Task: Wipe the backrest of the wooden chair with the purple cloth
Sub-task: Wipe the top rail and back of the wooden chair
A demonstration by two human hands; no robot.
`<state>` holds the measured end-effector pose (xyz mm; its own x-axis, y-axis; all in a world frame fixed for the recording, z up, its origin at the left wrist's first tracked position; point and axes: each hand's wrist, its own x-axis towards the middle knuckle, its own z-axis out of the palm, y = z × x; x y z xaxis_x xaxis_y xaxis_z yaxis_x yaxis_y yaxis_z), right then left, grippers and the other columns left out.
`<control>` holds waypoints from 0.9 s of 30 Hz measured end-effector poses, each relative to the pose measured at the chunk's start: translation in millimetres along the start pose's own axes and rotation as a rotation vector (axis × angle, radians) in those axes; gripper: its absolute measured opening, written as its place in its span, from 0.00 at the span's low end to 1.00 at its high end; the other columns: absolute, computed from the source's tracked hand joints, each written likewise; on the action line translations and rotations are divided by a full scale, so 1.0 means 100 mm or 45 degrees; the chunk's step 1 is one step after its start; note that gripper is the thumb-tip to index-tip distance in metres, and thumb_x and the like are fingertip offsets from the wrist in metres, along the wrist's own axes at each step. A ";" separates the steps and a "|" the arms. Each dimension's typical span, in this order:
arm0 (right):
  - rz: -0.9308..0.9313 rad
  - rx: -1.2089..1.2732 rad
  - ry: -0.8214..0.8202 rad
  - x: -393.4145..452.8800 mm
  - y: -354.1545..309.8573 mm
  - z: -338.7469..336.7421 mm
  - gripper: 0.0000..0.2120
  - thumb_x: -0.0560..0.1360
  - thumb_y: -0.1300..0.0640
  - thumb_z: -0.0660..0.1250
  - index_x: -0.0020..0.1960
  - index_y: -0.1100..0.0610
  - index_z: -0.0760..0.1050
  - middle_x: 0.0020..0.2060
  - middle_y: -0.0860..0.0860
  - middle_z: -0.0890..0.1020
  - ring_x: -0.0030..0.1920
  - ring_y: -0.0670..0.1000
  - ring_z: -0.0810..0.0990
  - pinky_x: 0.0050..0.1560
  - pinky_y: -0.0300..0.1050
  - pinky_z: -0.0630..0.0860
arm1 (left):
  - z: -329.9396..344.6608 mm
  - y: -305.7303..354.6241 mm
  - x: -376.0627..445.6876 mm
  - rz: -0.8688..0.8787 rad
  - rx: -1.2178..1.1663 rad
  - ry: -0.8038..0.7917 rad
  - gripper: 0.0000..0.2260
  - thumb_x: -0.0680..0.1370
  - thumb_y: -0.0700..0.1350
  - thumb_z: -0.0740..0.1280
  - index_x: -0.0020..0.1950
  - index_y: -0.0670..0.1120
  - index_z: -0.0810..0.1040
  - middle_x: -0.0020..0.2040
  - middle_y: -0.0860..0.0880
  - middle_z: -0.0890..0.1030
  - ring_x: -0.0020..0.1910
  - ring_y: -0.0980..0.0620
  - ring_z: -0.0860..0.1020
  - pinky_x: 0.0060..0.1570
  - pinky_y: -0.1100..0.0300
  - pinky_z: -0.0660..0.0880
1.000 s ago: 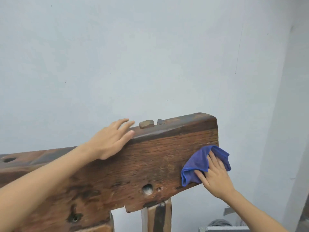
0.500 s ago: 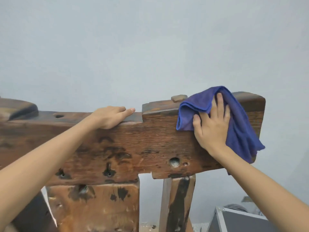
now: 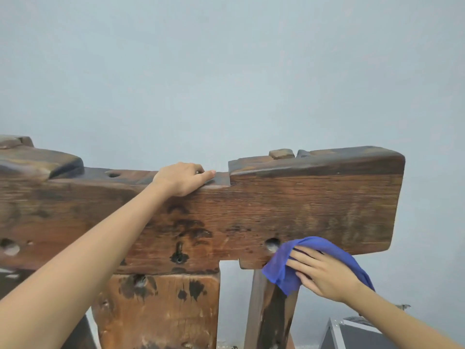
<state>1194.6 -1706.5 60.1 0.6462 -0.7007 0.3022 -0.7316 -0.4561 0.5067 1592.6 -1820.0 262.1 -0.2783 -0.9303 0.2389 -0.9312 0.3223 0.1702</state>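
At the worn backrest's (image 3: 302, 210) lower edge, the flat right hand (image 3: 324, 275) presses the crumpled purple cloth (image 3: 279, 268).

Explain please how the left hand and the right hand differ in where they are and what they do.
The left hand rests bare on the top edge of the backrest; the right hand is low, at its bottom edge. The left hand holds nothing, whereas the right hand presses the purple cloth against the wood with straight fingers. Both touch the same backrest.
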 end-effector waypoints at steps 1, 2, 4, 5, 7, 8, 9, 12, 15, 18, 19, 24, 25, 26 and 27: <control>0.053 -0.029 -0.016 -0.11 0.04 -0.03 0.23 0.80 0.49 0.59 0.75 0.50 0.65 0.72 0.49 0.76 0.74 0.52 0.70 0.81 0.47 0.41 | 0.01 0.01 -0.01 -0.002 -0.002 0.003 0.29 0.79 0.70 0.49 0.64 0.55 0.78 0.65 0.48 0.81 0.63 0.43 0.77 0.58 0.47 0.73; 0.087 -0.063 -0.031 -0.16 0.04 -0.06 0.23 0.79 0.49 0.60 0.73 0.52 0.67 0.71 0.51 0.77 0.74 0.54 0.69 0.80 0.49 0.41 | 0.00 0.02 -0.01 -0.002 -0.002 0.008 0.28 0.78 0.70 0.50 0.63 0.55 0.78 0.65 0.48 0.81 0.63 0.43 0.77 0.58 0.47 0.73; 0.137 -0.098 -0.010 -0.13 -0.05 -0.14 0.23 0.77 0.50 0.61 0.71 0.54 0.69 0.72 0.54 0.75 0.77 0.57 0.64 0.80 0.52 0.43 | 0.00 0.05 -0.02 -0.007 0.002 0.019 0.27 0.78 0.70 0.51 0.62 0.55 0.79 0.64 0.47 0.81 0.62 0.42 0.77 0.58 0.46 0.74; 0.183 -0.089 0.026 -0.07 -0.13 -0.20 0.23 0.77 0.51 0.61 0.72 0.54 0.69 0.74 0.55 0.73 0.78 0.58 0.63 0.80 0.53 0.46 | -0.01 0.05 -0.02 -0.008 0.006 0.024 0.27 0.78 0.70 0.51 0.62 0.55 0.79 0.64 0.47 0.81 0.62 0.42 0.78 0.58 0.47 0.74; 0.303 -0.026 0.129 0.13 -0.26 -0.33 0.23 0.77 0.53 0.64 0.71 0.53 0.72 0.75 0.56 0.72 0.77 0.59 0.65 0.78 0.53 0.53 | -0.01 0.04 0.00 -0.012 0.011 0.038 0.28 0.78 0.71 0.51 0.63 0.55 0.79 0.64 0.47 0.81 0.62 0.42 0.78 0.57 0.47 0.74; 0.338 0.003 0.175 0.25 -0.33 -0.39 0.23 0.74 0.54 0.67 0.69 0.54 0.75 0.74 0.57 0.73 0.76 0.59 0.66 0.77 0.53 0.55 | -0.01 0.04 0.00 -0.016 0.008 0.044 0.28 0.78 0.71 0.51 0.63 0.55 0.79 0.64 0.47 0.81 0.62 0.42 0.78 0.56 0.47 0.73; 0.359 0.035 0.217 0.35 -0.42 -0.42 0.24 0.71 0.57 0.70 0.67 0.56 0.78 0.72 0.58 0.75 0.75 0.59 0.67 0.75 0.53 0.58 | -0.01 0.03 0.00 -0.018 0.005 0.046 0.28 0.77 0.71 0.51 0.63 0.55 0.79 0.64 0.47 0.81 0.62 0.42 0.78 0.56 0.48 0.73; 0.555 0.226 0.257 0.57 -0.76 -0.41 0.25 0.65 0.65 0.75 0.62 0.65 0.81 0.68 0.62 0.77 0.72 0.60 0.67 0.72 0.55 0.69 | 0.00 0.02 -0.01 -0.018 -0.009 0.035 0.29 0.77 0.71 0.51 0.64 0.56 0.79 0.65 0.47 0.81 0.63 0.42 0.77 0.57 0.47 0.73; 0.799 0.451 0.313 0.54 -0.91 -0.39 0.20 0.71 0.65 0.69 0.63 0.66 0.78 0.70 0.60 0.73 0.72 0.60 0.69 0.67 0.58 0.74 | -0.03 0.02 -0.04 -0.020 -0.015 0.032 0.29 0.76 0.71 0.52 0.64 0.56 0.79 0.65 0.47 0.81 0.62 0.42 0.78 0.56 0.48 0.73; 0.659 0.374 0.285 0.29 -0.65 -0.39 0.19 0.75 0.60 0.59 0.61 0.66 0.78 0.71 0.62 0.71 0.72 0.63 0.69 0.66 0.59 0.73 | -0.03 0.02 -0.05 0.000 -0.021 0.042 0.28 0.77 0.70 0.52 0.64 0.56 0.79 0.64 0.47 0.81 0.62 0.42 0.78 0.57 0.48 0.73; 0.665 0.332 0.218 0.18 -0.52 -0.38 0.20 0.77 0.57 0.55 0.63 0.65 0.77 0.73 0.63 0.69 0.75 0.63 0.66 0.69 0.59 0.70 | -0.03 0.02 -0.04 0.003 -0.017 0.048 0.28 0.77 0.70 0.53 0.64 0.56 0.80 0.64 0.47 0.82 0.62 0.42 0.78 0.56 0.48 0.73; 1.305 0.394 0.292 -0.12 0.18 -0.49 0.19 0.83 0.54 0.55 0.65 0.66 0.73 0.81 0.63 0.53 0.81 0.62 0.48 0.78 0.64 0.52 | 0.01 0.02 -0.02 0.002 -0.003 0.077 0.28 0.77 0.70 0.52 0.63 0.55 0.80 0.62 0.45 0.82 0.60 0.41 0.78 0.48 0.50 0.70; 1.326 0.433 0.304 -0.10 0.31 -0.58 0.21 0.83 0.53 0.55 0.67 0.67 0.71 0.81 0.63 0.50 0.81 0.63 0.48 0.78 0.66 0.51 | 0.01 0.02 -0.01 0.006 0.001 0.081 0.28 0.77 0.70 0.52 0.63 0.55 0.80 0.62 0.45 0.82 0.59 0.41 0.78 0.47 0.50 0.70; 1.308 0.424 0.293 -0.08 0.43 -0.66 0.24 0.82 0.52 0.53 0.69 0.67 0.69 0.81 0.63 0.48 0.81 0.63 0.47 0.78 0.66 0.50 | 0.01 0.03 0.00 0.013 0.007 0.086 0.28 0.77 0.70 0.52 0.62 0.55 0.80 0.62 0.45 0.82 0.59 0.41 0.79 0.47 0.50 0.70; 1.283 0.420 0.302 -0.05 0.56 -0.74 0.25 0.81 0.52 0.52 0.71 0.67 0.68 0.81 0.62 0.47 0.81 0.63 0.46 0.78 0.67 0.50 | 0.02 0.03 0.01 0.014 0.015 0.095 0.28 0.77 0.69 0.52 0.62 0.55 0.80 0.61 0.45 0.82 0.59 0.41 0.79 0.47 0.50 0.70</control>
<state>1166.4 -1687.7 146.4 -0.2843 -0.7280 0.6239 -0.9487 0.1197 -0.2928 1589.3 -1820.1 261.0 -0.2710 -0.9109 0.3112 -0.9309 0.3302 0.1559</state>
